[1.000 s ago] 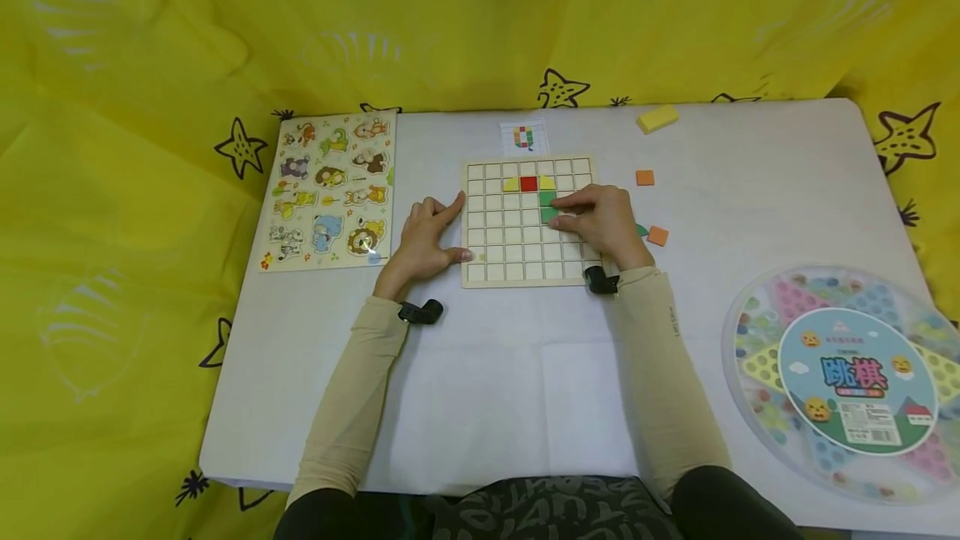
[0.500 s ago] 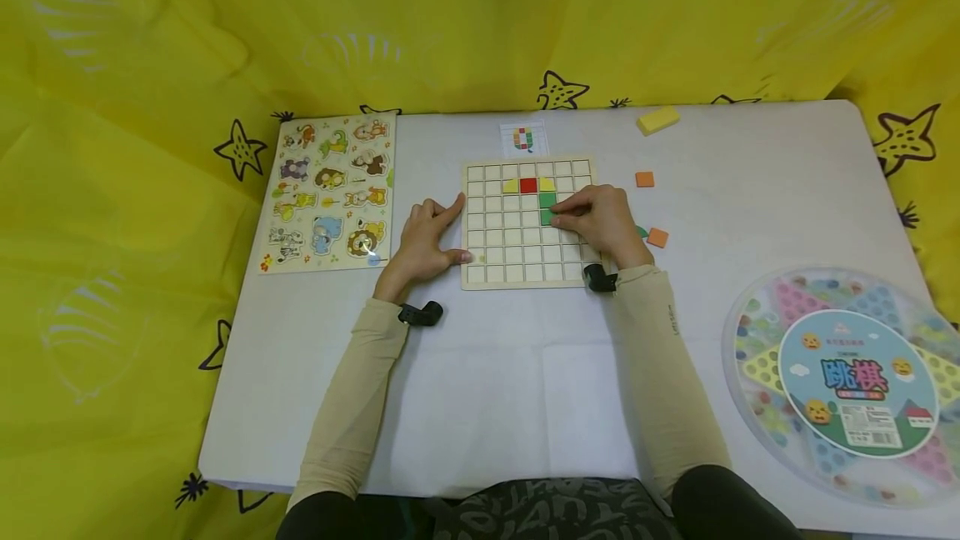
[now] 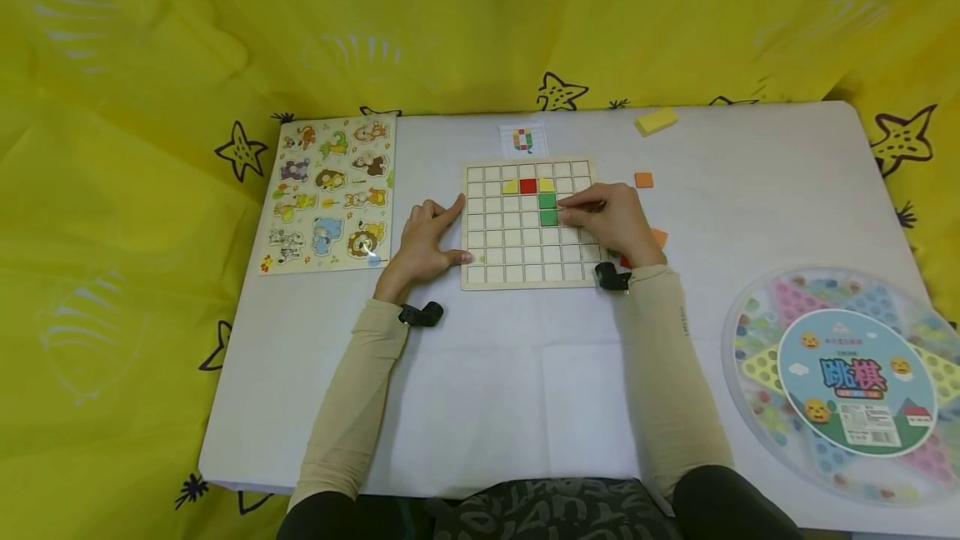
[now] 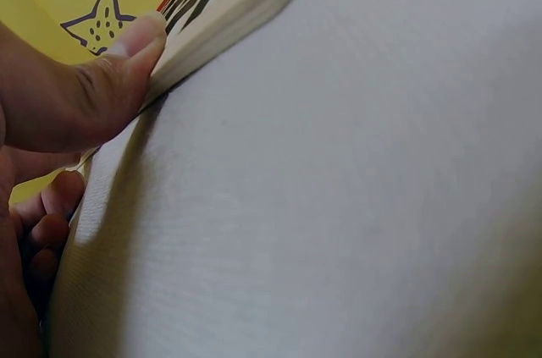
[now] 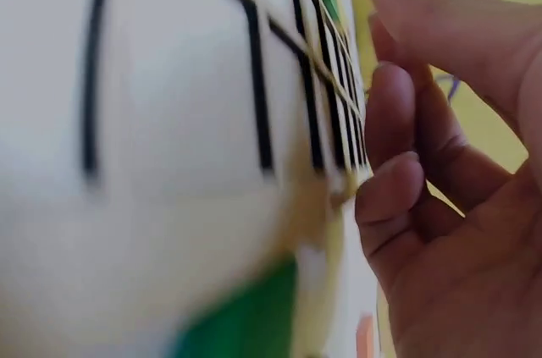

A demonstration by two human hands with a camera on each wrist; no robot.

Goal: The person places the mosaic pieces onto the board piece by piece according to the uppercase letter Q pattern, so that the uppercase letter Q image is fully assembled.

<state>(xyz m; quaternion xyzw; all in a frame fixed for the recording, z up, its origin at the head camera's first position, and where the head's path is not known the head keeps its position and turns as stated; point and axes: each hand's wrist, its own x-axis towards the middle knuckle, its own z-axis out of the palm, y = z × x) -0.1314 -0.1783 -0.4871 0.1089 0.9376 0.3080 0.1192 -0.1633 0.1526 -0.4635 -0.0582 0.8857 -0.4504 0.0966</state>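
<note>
A pale wooden grid board [image 3: 476, 215] lies mid-table. Near its top, a red square tile [image 3: 528, 187] sits between two yellow pieces, left [image 3: 512, 187] and right [image 3: 547, 185]. Under the right one, two green square tiles, upper [image 3: 547, 201] and lower [image 3: 549, 217], fill adjoining cells. My left hand [image 3: 423, 240] touches the board's left edge with thumb and forefinger spread; in the left wrist view its thumb [image 4: 127, 70] presses the rim. My right hand [image 3: 613, 219] hovers over the board's right side, fingertips just right of the green tiles, with nothing visible between them.
A pattern card [image 3: 538, 148] lies behind the board. At left is an animal picture board [image 3: 330, 190]. Orange tiles [image 3: 643, 180] and a yellow block [image 3: 657, 121] lie to the right. A small red piece [image 3: 625, 261] is partly hidden beneath the right wrist. A round jump-chess set [image 3: 858, 382] stands front right.
My right hand has drawn slightly right, off the lower green tile, which now shows fully in its cell. My left hand stays at the board's edge.
</note>
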